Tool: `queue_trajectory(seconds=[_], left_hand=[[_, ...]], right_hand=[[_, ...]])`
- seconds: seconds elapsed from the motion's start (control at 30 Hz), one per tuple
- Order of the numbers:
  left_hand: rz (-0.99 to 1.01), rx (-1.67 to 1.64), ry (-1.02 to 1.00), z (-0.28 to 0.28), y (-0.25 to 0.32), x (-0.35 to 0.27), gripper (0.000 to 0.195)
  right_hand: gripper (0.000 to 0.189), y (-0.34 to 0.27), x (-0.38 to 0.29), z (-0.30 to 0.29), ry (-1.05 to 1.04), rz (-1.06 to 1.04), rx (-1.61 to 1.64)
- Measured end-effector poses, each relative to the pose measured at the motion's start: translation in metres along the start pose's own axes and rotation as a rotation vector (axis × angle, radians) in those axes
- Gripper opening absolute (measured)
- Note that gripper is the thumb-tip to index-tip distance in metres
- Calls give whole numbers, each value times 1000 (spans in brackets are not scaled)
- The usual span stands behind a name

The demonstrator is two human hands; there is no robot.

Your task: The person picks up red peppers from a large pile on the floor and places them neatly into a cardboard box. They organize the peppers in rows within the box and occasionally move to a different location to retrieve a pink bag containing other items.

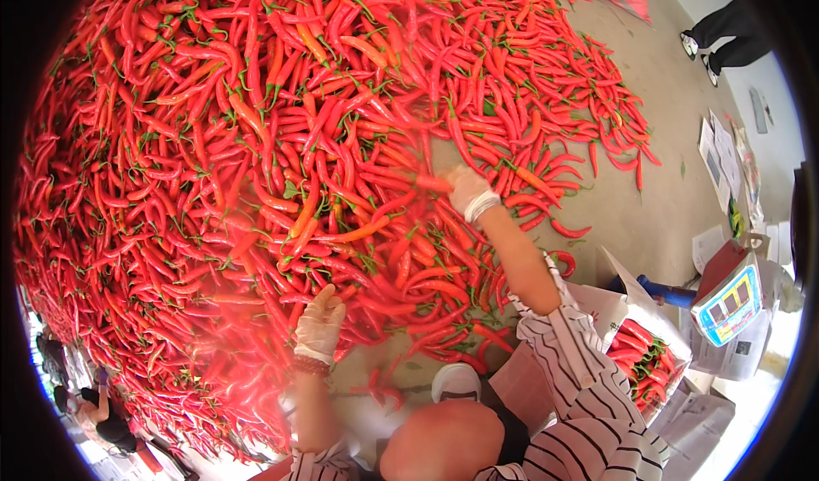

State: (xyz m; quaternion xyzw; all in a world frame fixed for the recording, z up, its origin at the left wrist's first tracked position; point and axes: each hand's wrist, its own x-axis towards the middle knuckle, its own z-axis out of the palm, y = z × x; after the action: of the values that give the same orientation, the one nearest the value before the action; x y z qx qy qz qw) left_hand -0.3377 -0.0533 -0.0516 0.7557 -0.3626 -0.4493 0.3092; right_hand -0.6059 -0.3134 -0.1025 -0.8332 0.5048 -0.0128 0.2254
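Observation:
A large heap of red chili peppers [269,116], some tinged orange and with green stems, spreads before me. My right hand [472,191], in a thin whitish glove, is at the heap's right side. Its fingers are on a blurred red chili pepper [432,183] pointing left. Lower down, at the heap's near edge, is my left hand [319,327], gloved too, with a red beaded bracelet [311,365] at the wrist. Its fingers are loosely bent and slightly apart, with no pepper visible in them. The peppers beside it are partly blurred.
An opened carton [604,308] at my right holds red chili peppers [642,359]. Beyond it stands a weighing scale [729,302] with a blue-framed display. A few loose peppers [379,388] lie near my shoe [456,382]. Other people are at upper right [732,33] and lower left [96,410].

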Motion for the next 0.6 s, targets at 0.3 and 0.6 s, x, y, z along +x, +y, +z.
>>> queue_trajectory(seconds=[0.3,0.6], left_hand=[[51,188,20,-4,3,2,46],[15,29,-1,5,21,-1,43]], right_hand=[[32,-2,8,-11,-12,176,242],[50,-92,63,5,-256,430,859]])
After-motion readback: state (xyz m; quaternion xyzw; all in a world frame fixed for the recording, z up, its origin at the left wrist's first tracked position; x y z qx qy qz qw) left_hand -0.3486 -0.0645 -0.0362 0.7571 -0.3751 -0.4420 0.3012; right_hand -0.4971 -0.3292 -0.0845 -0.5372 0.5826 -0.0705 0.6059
